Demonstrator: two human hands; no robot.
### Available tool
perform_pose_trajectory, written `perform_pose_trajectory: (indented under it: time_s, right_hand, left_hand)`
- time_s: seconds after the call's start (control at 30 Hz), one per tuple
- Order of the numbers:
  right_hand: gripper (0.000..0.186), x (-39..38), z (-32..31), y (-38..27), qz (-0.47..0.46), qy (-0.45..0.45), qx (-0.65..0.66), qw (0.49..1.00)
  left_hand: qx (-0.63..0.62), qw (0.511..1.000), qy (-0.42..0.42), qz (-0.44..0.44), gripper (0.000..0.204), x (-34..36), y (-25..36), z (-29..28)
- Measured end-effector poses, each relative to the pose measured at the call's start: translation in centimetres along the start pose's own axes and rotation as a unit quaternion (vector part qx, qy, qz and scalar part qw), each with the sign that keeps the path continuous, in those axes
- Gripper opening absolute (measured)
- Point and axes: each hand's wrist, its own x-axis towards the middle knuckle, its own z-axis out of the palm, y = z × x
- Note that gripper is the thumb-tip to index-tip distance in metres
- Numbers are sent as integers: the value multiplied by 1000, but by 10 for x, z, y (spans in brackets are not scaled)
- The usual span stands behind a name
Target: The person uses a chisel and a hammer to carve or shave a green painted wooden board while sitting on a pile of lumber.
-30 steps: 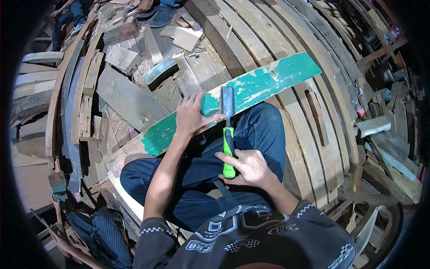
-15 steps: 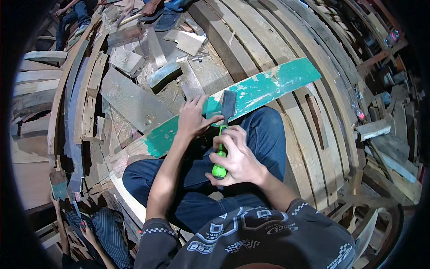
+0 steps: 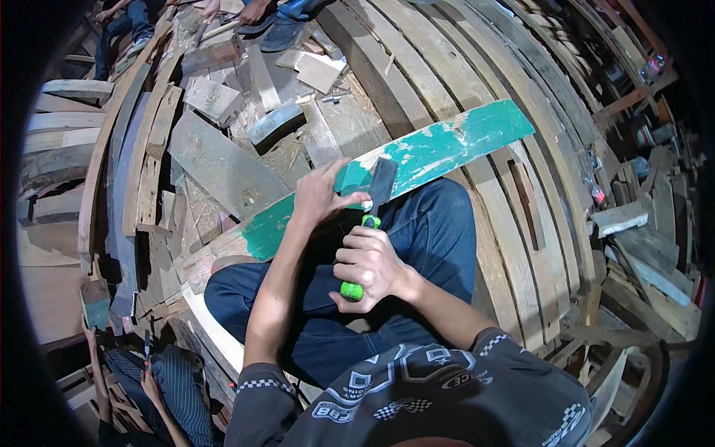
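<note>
A long board with chipped green paint [image 3: 469, 132] lies diagonally across my crossed legs [image 3: 436, 212]. My left hand [image 3: 320, 194] grips the board just left of a chisel [image 3: 383, 175], its thumb reaching to the blade near the handle. The flat steel blade rests on the painted face, pointing away from me. My right hand [image 3: 369, 264] is wrapped round the chisel's green-and-black handle [image 3: 351, 292], below the board.
Loose offcuts [image 3: 316, 73] lie beyond the board. Long beams [image 3: 417, 67] run along the right; curved planks [image 3: 119, 171] line the left. At lower left, a co-worker's hand [image 3: 149, 384] holds a narrow tool. Other people's legs and hands [image 3: 279, 30] are at the top.
My right hand has closed round the handle, covering more of it, and the chisel now leans to the right at its tip. A co-worker's arms and tool have appeared at lower left.
</note>
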Motion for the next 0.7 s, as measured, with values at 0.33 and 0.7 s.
perform_pose_trajectory:
  time_s: [0.33, 0.7]
  right_hand:
    - [36, -7, 21, 5, 2, -35, -31, 999]
    - [33, -2, 29, 2, 18, -13, -51, 998]
  left_hand:
    - [10, 1000, 5, -13, 82, -2, -4, 4]
    - [-11, 1000, 28, -2, 78, -2, -5, 4]
